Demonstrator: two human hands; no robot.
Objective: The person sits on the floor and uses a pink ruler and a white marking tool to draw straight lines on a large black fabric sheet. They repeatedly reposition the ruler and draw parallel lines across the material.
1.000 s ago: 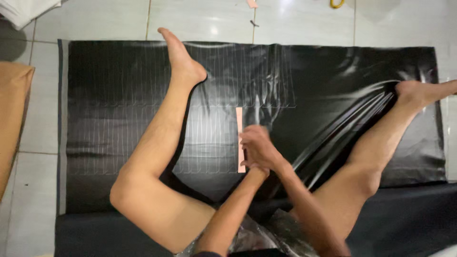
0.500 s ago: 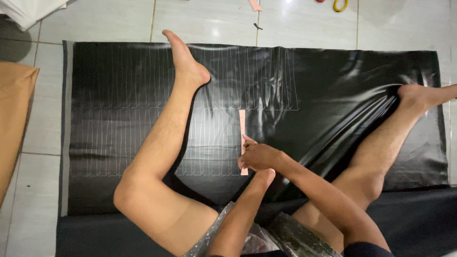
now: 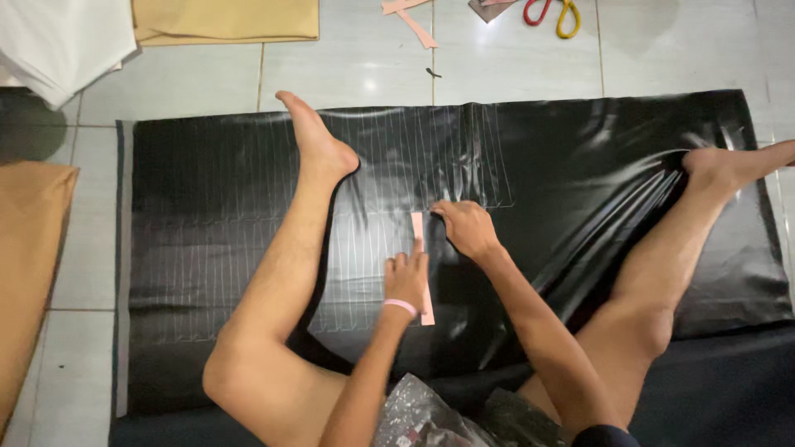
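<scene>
Left hand (image 3: 406, 280): flat, fingers spread narrow, pinning the pink strip template (image 3: 422, 269) onto the black sheet (image 3: 580, 157). Pink band on that wrist.
Right hand (image 3: 468, 228): curled by the strip's top end, fingertips pinched down; can't tell if it grips a marker.
Strip: lies upright between the legs, on the last of the faint white lines.
Sheet: shiny black, spread on the tiled floor (image 3: 356, 74), left foot (image 3: 319, 141) resting on it.
Tip, imo: keep steady pressure along the whole strip so it doesn't skate on that slick surface, and trace tight against its edge.
Elsewhere: red and yellow scissors (image 3: 551, 12) at the far edge, well apart.
</scene>
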